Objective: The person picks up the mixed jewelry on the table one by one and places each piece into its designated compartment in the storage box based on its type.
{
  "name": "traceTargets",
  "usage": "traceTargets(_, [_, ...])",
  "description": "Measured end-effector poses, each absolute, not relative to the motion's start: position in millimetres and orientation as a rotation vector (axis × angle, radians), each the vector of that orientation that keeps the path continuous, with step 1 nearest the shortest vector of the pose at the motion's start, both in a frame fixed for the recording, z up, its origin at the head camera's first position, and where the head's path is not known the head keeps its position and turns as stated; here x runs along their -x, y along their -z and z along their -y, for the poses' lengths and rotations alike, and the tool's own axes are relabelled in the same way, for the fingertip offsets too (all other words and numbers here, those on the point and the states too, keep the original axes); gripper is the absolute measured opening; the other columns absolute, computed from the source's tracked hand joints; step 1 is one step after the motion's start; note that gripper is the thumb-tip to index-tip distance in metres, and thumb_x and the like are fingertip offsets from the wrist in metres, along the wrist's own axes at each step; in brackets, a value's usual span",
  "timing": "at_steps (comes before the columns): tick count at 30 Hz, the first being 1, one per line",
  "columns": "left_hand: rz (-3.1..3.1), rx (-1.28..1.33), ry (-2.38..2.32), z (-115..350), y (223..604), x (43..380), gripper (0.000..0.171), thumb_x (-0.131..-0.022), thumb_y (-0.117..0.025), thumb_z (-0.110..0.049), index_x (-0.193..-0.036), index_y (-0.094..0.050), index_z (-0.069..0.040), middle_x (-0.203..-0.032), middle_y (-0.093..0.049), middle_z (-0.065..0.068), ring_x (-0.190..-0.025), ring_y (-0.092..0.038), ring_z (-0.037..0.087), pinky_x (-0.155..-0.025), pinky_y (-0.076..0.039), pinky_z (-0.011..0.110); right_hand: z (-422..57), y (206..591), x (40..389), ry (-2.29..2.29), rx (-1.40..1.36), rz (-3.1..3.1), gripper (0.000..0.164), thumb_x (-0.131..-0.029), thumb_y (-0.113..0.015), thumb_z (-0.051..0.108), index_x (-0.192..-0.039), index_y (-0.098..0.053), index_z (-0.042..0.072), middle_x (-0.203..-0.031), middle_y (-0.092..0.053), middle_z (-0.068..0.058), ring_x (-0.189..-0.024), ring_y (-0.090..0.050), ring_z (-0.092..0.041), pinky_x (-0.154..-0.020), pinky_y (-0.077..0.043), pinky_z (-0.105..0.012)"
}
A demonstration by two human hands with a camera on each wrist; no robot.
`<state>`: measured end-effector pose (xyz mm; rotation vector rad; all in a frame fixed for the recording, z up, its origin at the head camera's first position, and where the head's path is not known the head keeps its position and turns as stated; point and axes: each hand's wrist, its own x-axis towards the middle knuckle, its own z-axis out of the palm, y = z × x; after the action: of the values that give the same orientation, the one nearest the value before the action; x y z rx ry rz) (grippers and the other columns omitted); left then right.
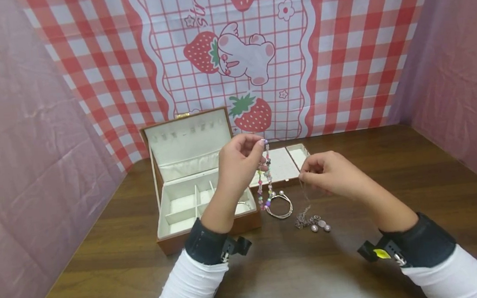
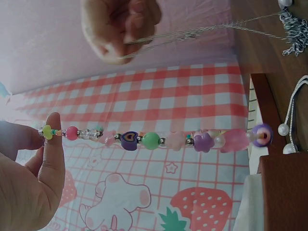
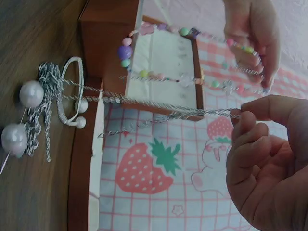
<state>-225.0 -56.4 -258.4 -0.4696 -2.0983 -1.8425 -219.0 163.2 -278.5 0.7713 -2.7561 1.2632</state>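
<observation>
My left hand (image 1: 239, 160) pinches a colourful beaded bracelet (image 1: 265, 179), which hangs as a long loop in front of the jewelry box. In the left wrist view its pastel beads (image 2: 150, 140) include a heart and flowers. Between thumb and forefinger, my right hand (image 1: 332, 174) holds a thin silver chain necklace (image 3: 159, 106) by its upper end. The strands run down to a heap of chain (image 3: 48, 79) on the table, where pearl beads (image 3: 32, 94) lie beside it. A silver bracelet with pearl ends (image 1: 279, 207) rests on the table, below the beaded loop.
A brown jewelry box (image 1: 172, 244) stands with its lid (image 1: 187, 144) raised and white compartments showing. Behind the hands lies a white-lined tray (image 1: 280, 162) with a small side compartment. A strawberry-print checked cloth (image 1: 341, 55) hangs at the back of the wooden table (image 1: 103, 255).
</observation>
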Motion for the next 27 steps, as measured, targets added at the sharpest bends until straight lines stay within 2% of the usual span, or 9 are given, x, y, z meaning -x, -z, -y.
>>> traceTargets(4, [2.082,0.475,1.843,58,257,225,0.012,-0.094,-0.064,-0.009,-0.099,-0.066,0.001,-0.085,-0.065,0.016,-0.063,-0.063,0.017,-0.058,-0.059,0.035,-166,287,228,-0.978,-0.904,2.817,0.010,-0.088,-0.067,0.011,-0.078,-0.066,0.008,-0.060,-0.052,0.005,-0.052,-0.046,-0.010,-0.048,-0.040,-0.027])
traceTargets(9, [2.088,0.506,1.863,59,256,223,0.012,-0.094,-0.064,-0.009,-0.100,-0.066,0.002,-0.083,-0.065,0.012,-0.062,-0.064,0.017,-0.060,-0.059,0.036,-172,301,237,-0.643,-1.086,2.929,0.018,-0.084,-0.066,0.009,-0.067,-0.060,0.014,-0.059,-0.047,0.008,-0.057,-0.043,-0.008,-0.054,-0.038,-0.027])
traceTargets(14, [2.120,0.561,1.881,58,254,219,0.013,-0.094,-0.064,-0.009,-0.101,-0.065,0.002,-0.085,-0.065,0.013,-0.067,-0.065,0.030,-0.060,-0.059,0.036,-178,310,242,-0.549,-1.186,3.047,0.019,-0.081,-0.070,0.011,-0.065,-0.059,0.015,-0.061,-0.048,0.009,-0.057,-0.043,-0.007,-0.053,-0.038,-0.025])
traceTargets(17, [2.137,0.583,1.875,57,253,217,0.013,-0.094,-0.064,-0.009,-0.102,-0.065,0.002,-0.085,-0.065,0.012,-0.069,-0.065,0.034,-0.060,-0.059,0.036,-178,308,241,-0.560,-1.161,3.059,0.014,-0.082,-0.073,0.015,-0.073,-0.064,0.015,-0.066,-0.053,0.008,-0.061,-0.047,-0.008,-0.056,-0.042,-0.026])
traceTargets(20, [2.171,0.604,1.868,56,252,217,0.013,-0.094,-0.064,-0.009,-0.101,-0.066,0.001,-0.085,-0.066,0.011,-0.066,-0.065,0.027,-0.059,-0.059,0.036,-175,301,238,-0.659,-1.083,2.954,0.007,-0.085,-0.073,0.015,-0.086,-0.068,0.011,-0.075,-0.060,0.006,-0.069,-0.053,-0.010,-0.063,-0.048,-0.031])
traceTargets(23, [2.216,0.643,1.898,55,252,216,0.013,-0.094,-0.065,-0.010,-0.101,-0.067,0.001,-0.085,-0.066,0.011,-0.063,-0.062,0.019,-0.060,-0.059,0.037,-170,292,233,-0.817,-1.000,2.790,0.016,-0.086,-0.071,0.011,-0.100,-0.068,0.004,-0.087,-0.065,0.000,-0.079,-0.059,-0.014,-0.069,-0.051,-0.034])
traceTargets(27, [2.264,0.703,1.985,53,254,215,0.014,-0.093,-0.065,-0.009,-0.102,-0.067,0.002,-0.081,-0.064,0.012,-0.059,-0.060,0.016,-0.061,-0.059,0.038,-165,281,224,-1.139,-0.963,2.635,0.028,-0.090,-0.068,0.010,-0.116,-0.063,0.001,-0.109,-0.067,-0.010,-0.097,-0.064,-0.022,-0.080,-0.054,-0.033])
